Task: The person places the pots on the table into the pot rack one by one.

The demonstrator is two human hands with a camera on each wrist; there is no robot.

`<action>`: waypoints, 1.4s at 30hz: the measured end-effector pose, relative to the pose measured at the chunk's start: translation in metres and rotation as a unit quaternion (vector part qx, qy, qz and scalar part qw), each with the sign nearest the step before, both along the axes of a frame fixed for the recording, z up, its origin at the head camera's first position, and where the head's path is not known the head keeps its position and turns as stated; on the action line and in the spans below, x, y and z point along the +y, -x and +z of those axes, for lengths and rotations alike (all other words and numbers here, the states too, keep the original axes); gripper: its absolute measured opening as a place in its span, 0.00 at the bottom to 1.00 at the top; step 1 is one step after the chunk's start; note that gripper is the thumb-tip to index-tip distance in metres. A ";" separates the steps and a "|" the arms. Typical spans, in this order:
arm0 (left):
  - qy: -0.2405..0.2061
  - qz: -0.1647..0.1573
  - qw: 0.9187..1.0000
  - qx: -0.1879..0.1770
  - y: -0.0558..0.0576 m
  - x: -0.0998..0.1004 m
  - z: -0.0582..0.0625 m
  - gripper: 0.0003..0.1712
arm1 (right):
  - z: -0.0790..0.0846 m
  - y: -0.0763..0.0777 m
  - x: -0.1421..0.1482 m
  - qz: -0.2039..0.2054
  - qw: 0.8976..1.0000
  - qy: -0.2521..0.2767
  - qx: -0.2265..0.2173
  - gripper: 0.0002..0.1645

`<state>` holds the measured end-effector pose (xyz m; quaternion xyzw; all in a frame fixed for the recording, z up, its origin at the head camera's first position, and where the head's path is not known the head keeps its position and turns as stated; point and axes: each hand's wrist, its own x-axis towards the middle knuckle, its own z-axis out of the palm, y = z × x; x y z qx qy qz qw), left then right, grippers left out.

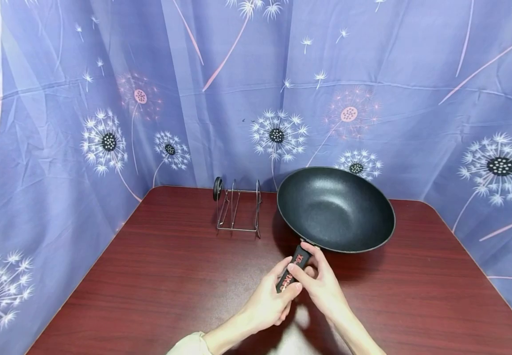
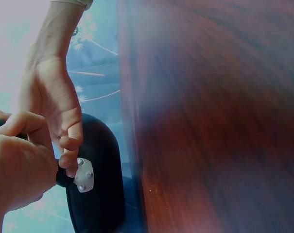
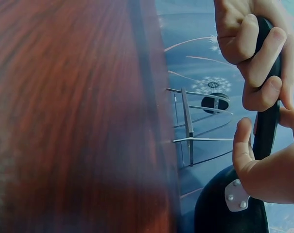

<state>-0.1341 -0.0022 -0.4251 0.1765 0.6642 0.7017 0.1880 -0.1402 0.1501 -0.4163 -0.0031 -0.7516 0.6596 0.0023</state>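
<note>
"Black is the wok (image 1: 335,212); where is it held?"

"Over the reddish table (image 1: 149,276), to the right of the wire rack (image 1: 238,230)."

"And how is it gripped?"

"Its handle (image 1: 300,257) is wrapped by the curled fingers of the left hand (image 1: 268,301) and, nearer the wok, is pinched by the right hand (image 1: 325,286)."

Layout of table (image 1: 171,281): wire rack (image 1: 238,230) left of wok (image 1: 335,212).
Curtain (image 1: 224,98) stands behind and along both sides; rack sits near the rear edge, disc (image 1: 217,189) at its rear left; wok is above the tabletop, rear right; handle (image 1: 297,259) extends frontward and left, left hand (image 1: 268,301) at its near end, right hand (image 1: 324,286) nearer the wok.
</note>
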 end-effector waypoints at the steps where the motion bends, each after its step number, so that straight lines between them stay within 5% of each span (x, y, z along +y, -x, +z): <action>1: 0.001 0.000 1.000 0.003 0.000 0.000 0.000 0.35 | 0.001 0.000 0.000 0.001 1.000 0.000 0.002 0.38; 19: 0.021 0.001 0.997 0.069 0.000 -0.003 0.006 0.35 | 0.010 0.001 -0.002 0.018 0.999 0.016 0.031 0.40; 42: 0.029 0.029 0.994 0.097 0.003 -0.010 0.022 0.36 | 0.028 0.008 -0.007 0.039 0.995 -0.002 0.090 0.41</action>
